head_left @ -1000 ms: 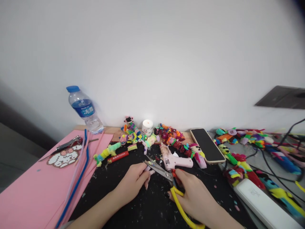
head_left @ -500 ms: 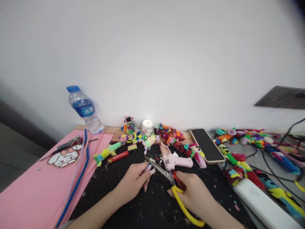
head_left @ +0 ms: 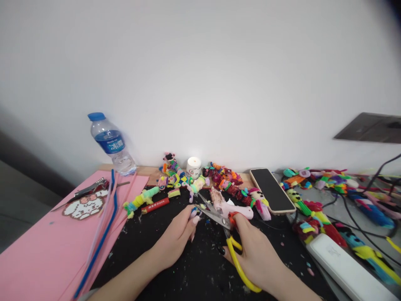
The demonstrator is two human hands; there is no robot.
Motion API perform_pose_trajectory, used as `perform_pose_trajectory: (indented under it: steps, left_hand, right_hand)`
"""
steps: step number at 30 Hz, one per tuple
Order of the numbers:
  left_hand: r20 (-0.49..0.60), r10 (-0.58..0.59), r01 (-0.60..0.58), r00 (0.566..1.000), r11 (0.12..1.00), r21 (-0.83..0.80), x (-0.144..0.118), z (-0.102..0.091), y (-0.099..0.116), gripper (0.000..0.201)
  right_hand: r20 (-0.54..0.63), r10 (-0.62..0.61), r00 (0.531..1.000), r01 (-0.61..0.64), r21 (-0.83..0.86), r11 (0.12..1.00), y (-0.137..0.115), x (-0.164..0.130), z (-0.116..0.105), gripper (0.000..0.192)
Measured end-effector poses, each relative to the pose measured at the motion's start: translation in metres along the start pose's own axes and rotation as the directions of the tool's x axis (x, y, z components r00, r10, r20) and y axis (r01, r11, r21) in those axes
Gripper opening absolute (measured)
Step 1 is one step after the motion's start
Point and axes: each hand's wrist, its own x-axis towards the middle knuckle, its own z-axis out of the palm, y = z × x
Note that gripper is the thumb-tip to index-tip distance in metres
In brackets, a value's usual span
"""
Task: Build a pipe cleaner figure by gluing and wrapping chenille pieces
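My right hand [head_left: 255,253] grips yellow-handled scissors [head_left: 232,246] with the metal blades spread apart and pointing left toward my left hand. My left hand [head_left: 178,234] pinches a small fuzzy piece [head_left: 194,212] at its fingertips, right at the blade tips. Both hands rest over a black mat [head_left: 200,271] speckled with trimmings. A pink glue gun [head_left: 230,209] lies just behind the scissors.
A water bottle [head_left: 110,144] stands at the back left, above pink foam sheets [head_left: 46,246] with pipe cleaners [head_left: 103,234] and tweezers [head_left: 89,189]. Small fuzzy figures [head_left: 225,179], a white candle [head_left: 194,167], a phone [head_left: 272,190], a white power bank [head_left: 347,267] and cables fill the back and right.
The scissor blades have spread wider and the right hand has shifted slightly forward. The left hand's fingertips have lifted a little toward the blades.
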Motion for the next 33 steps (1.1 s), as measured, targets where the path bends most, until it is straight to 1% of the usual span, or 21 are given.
perform_pose_trajectory:
  steps: [4,8,16,24,29,33]
  left_hand:
    - [-0.016,0.028,-0.028,0.999,0.999,-0.025,0.0005,0.0001,-0.0015,0.031]
    - [-0.018,0.023,-0.023,1.000,1.000,0.003,0.0007,-0.0003,-0.0037,0.030]
    - [-0.017,0.019,-0.018,1.000,1.000,0.020,-0.0015,0.0019,-0.0058,0.030]
    - [-0.006,-0.004,0.004,1.000,0.999,-0.050,0.0006,0.0009,-0.0031,0.036]
    - [-0.013,-0.008,0.007,1.000,0.998,-0.062,0.0009,0.0011,-0.0025,0.036]
    - [-0.005,-0.003,0.003,1.000,0.997,-0.072,0.0010,0.0018,-0.0046,0.035]
  right_hand:
    - [0.022,-0.023,0.999,0.024,-0.048,0.999,-0.0030,-0.0008,0.0033,0.030]
    - [0.034,-0.016,0.999,0.018,-0.074,0.997,-0.0034,-0.0019,0.0045,0.029]
    - [0.041,0.004,0.999,-0.002,-0.046,0.999,-0.0008,-0.0025,0.0083,0.030]
    - [0.050,0.007,0.999,-0.006,-0.004,1.000,-0.0040,-0.0044,0.0032,0.022]
    - [0.044,-0.006,0.999,0.008,-0.044,0.999,-0.0029,-0.0035,0.0054,0.018]
    - [0.043,-0.013,0.999,0.016,-0.060,0.998,-0.0008,-0.0025,0.0085,0.020]
